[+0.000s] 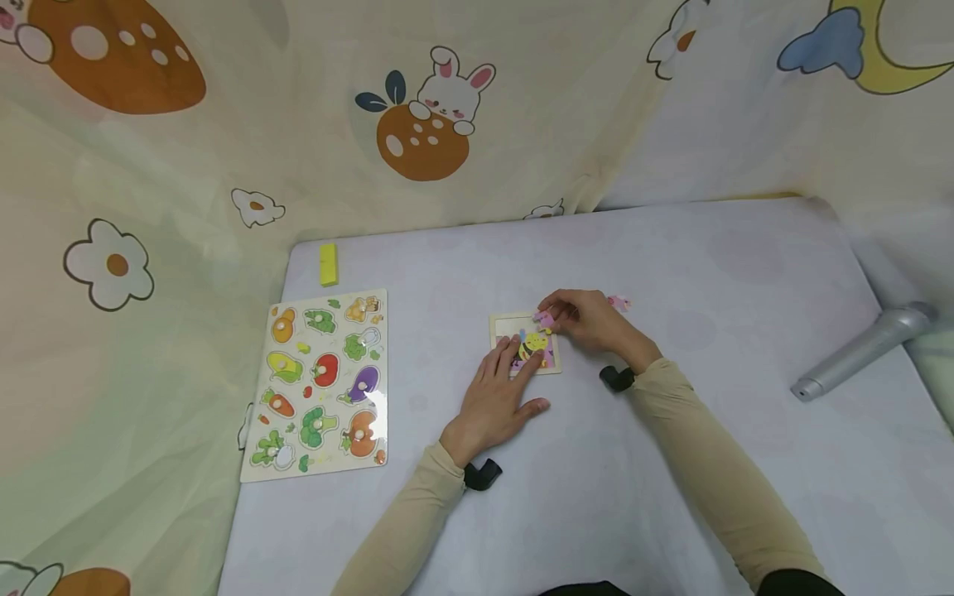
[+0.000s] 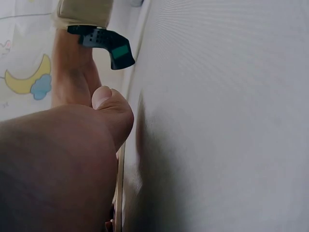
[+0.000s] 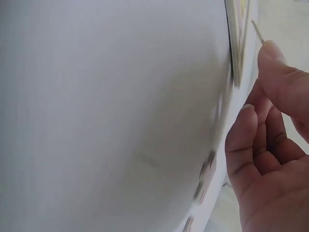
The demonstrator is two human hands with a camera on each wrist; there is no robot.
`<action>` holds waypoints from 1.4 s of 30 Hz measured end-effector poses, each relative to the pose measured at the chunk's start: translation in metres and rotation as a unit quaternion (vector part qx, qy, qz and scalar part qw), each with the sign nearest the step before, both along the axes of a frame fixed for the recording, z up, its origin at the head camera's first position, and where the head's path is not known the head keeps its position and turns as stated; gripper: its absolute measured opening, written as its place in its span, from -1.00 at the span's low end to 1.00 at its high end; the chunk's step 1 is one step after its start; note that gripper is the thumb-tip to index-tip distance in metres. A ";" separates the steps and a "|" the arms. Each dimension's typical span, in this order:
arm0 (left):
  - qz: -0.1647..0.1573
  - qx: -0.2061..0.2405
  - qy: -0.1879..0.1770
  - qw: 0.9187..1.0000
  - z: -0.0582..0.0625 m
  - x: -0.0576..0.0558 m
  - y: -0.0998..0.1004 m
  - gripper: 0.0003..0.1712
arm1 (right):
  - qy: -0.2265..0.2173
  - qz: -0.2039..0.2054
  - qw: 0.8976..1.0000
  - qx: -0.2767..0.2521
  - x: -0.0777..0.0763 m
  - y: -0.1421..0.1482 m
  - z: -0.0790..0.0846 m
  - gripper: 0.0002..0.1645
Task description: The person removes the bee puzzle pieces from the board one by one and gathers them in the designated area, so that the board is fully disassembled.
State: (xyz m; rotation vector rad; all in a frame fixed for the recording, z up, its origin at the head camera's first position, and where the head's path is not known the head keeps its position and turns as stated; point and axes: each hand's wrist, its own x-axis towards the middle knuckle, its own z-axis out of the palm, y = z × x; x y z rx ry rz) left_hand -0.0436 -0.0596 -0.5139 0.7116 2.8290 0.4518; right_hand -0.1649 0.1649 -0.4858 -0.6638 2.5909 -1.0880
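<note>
A small wooden puzzle tray (image 1: 525, 324) lies mid-table, its lower part filled with pieces that form a yellow bee picture (image 1: 535, 341). My left hand (image 1: 495, 406) rests with spread, straight fingers on the tray's lower left, covering part of it. Above the tray's upper right corner my right hand (image 1: 592, 319) pinches a pink puzzle piece (image 1: 545, 319) between thumb and fingers. In the right wrist view that piece (image 3: 258, 31) shows edge-on at the thumb tip, raised over the tray's edge (image 3: 233, 48). Loose pink pieces (image 1: 619, 303) lie just beyond the right hand.
To the left lies a large vegetable puzzle board (image 1: 298, 382). A yellow block (image 1: 329, 265) sits near the back left edge. At the right edge there is a grey cylindrical object (image 1: 857, 356). A patterned cloth (image 1: 313, 149) hangs behind the white table (image 1: 745, 290).
</note>
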 end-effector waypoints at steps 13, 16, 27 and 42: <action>-0.003 -0.014 -0.019 1.000 0.003 0.000 0.000 -0.12 | 0.011 -0.046 0.999 -0.012 -0.006 0.074 0.010 -0.66; -0.001 -0.010 -0.021 1.000 0.004 0.000 -0.001 -0.11 | 0.012 -0.052 0.999 -0.008 -0.006 0.091 0.013 -0.66; -0.001 -0.006 -0.027 1.000 0.006 0.000 0.000 -0.12 | 0.017 -0.098 0.995 0.007 -0.006 0.148 0.012 -0.65; 0.014 -0.046 0.002 0.999 0.008 0.003 0.007 -0.15 | -0.022 -0.113 0.993 0.024 -0.008 0.165 0.002 -0.64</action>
